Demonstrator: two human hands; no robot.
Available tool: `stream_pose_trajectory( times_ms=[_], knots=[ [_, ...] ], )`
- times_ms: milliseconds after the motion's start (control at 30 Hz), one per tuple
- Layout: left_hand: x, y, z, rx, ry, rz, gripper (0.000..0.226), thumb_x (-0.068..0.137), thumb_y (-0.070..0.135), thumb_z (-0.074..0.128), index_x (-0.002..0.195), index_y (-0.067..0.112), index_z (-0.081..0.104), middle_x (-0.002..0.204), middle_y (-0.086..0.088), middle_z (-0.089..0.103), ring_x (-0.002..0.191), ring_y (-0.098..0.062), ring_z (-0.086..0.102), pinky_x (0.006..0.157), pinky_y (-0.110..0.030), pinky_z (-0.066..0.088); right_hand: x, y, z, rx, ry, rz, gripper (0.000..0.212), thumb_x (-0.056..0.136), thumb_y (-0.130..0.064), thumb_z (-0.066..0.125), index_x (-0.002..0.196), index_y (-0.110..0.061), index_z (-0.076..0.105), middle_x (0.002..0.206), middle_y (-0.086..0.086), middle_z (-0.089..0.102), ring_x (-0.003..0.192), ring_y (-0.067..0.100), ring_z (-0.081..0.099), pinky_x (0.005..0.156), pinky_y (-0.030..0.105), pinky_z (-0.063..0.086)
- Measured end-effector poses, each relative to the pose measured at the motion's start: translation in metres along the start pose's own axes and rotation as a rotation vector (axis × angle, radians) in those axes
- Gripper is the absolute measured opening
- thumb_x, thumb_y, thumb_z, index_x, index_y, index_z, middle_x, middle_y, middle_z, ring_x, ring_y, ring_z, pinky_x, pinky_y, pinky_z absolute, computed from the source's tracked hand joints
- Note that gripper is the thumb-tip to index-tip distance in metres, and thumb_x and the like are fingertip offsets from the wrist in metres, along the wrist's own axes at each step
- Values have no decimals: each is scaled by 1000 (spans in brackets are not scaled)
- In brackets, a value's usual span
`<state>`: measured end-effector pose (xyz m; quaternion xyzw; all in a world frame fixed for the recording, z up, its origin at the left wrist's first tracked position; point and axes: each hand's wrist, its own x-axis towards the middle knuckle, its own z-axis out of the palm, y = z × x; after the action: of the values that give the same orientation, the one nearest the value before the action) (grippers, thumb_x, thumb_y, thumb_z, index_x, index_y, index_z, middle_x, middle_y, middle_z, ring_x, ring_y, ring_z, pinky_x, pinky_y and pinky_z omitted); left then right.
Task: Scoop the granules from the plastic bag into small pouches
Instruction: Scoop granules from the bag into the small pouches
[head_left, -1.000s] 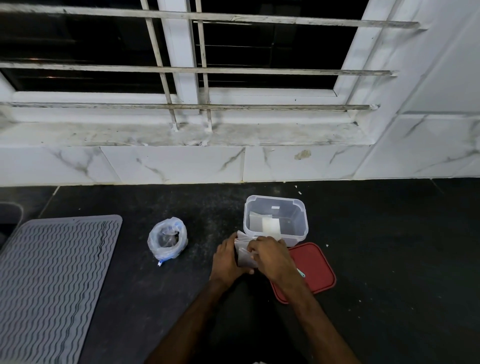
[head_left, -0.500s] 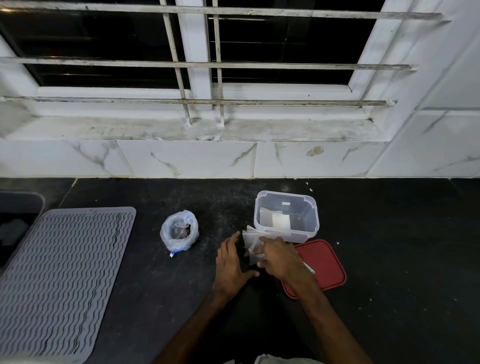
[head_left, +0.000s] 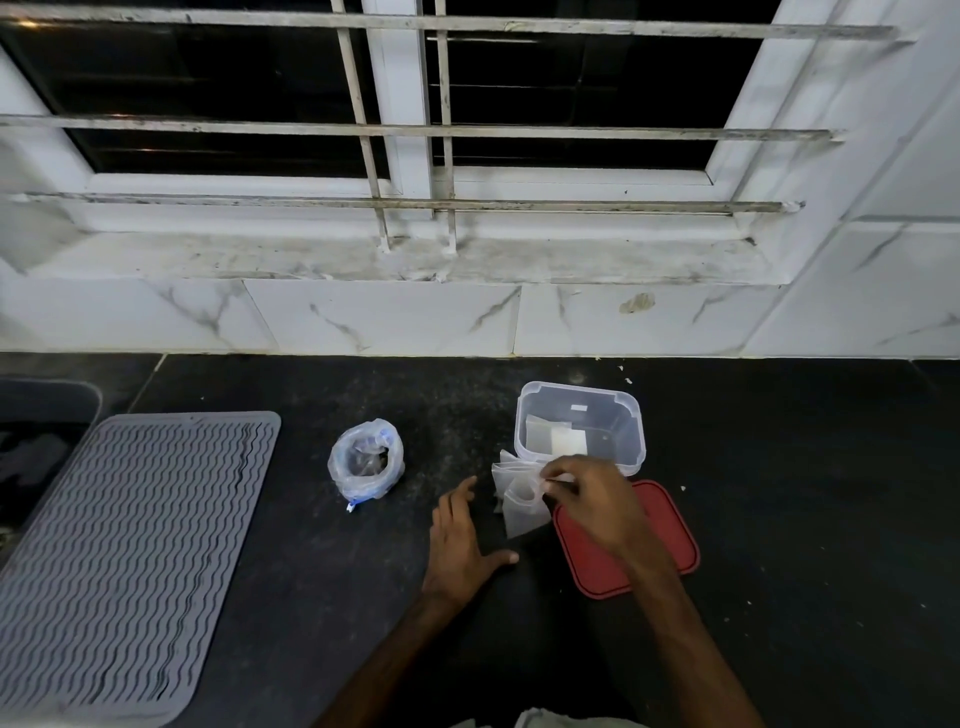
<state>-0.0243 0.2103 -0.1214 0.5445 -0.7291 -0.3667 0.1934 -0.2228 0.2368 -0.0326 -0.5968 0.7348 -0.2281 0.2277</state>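
Head view: a dark speckled surface (head_left: 311, 597) runs below a white marble-tiled wall (head_left: 384, 322) and a barred window (head_left: 395, 130).

The right hand (head_left: 592, 501) is raised just in front of a clear plastic container (head_left: 626, 441). Its fingers (head_left: 560, 474) are curled and pinch the top edge of a small bunch of translucent pouches (head_left: 519, 506), which fan out and hang down to the left of the hand. The left hand (head_left: 460, 545) lies low over the surface just left of the pouches, apart from them. It holds nothing, with its fingers straight and the thumb spread out to the right. Whether its palm presses on the surface cannot be told.

The plastic bag (head_left: 366, 460) stands on the surface well to the left of both hands, its mouth rolled open and dark granules (head_left: 371, 462) showing at its bottom. A small blue tag (head_left: 352, 505) sticks out at its base, with no writing that can be read.

The container stands open, with pale flat packets (head_left: 556, 439) inside. A small white sticker (head_left: 578, 408) sits on its far inner wall, and it looks blank. A red lid (head_left: 665, 551) lies flat on the surface just in front of the container, partly under the right wrist. A grey ribbed mat (head_left: 130, 545) lies at the far left. No brand or lettering is legible anywhere.
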Motion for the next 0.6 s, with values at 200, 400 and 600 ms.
stream_pose_trajectory(
  times_ms=[200, 400, 600],
  knots=[
    [-7, 1, -43, -59, 265, 85, 73, 81, 51, 72, 138, 17, 42, 129, 5, 45, 118, -9, 44, 102, -26, 37, -8, 64, -5, -314, -94, 414, 22, 88, -40, 64, 81, -19, 68, 82, -4, 65, 78, 14, 63, 71, 29, 51],
    [15, -27, -112, -50, 697, -230, 59, 86, 49, 66, 121, 5, 50, 121, -17, 50, 111, -31, 49, 91, -46, 48, -15, 69, 17, -317, -151, 492, 23, 86, -34, 68, 103, -20, 65, 104, -2, 65, 92, 16, 59, 82, 29, 47],
    [40, -49, -122, -245, 413, -712, 97, 75, 62, 72, 140, 1, 34, 144, -24, 32, 132, -39, 37, 105, -51, 41, -19, 59, 0, -267, -75, 429, 12, 89, -35, 63, 85, -25, 68, 89, -4, 67, 87, 18, 64, 74, 30, 48]
  ],
)
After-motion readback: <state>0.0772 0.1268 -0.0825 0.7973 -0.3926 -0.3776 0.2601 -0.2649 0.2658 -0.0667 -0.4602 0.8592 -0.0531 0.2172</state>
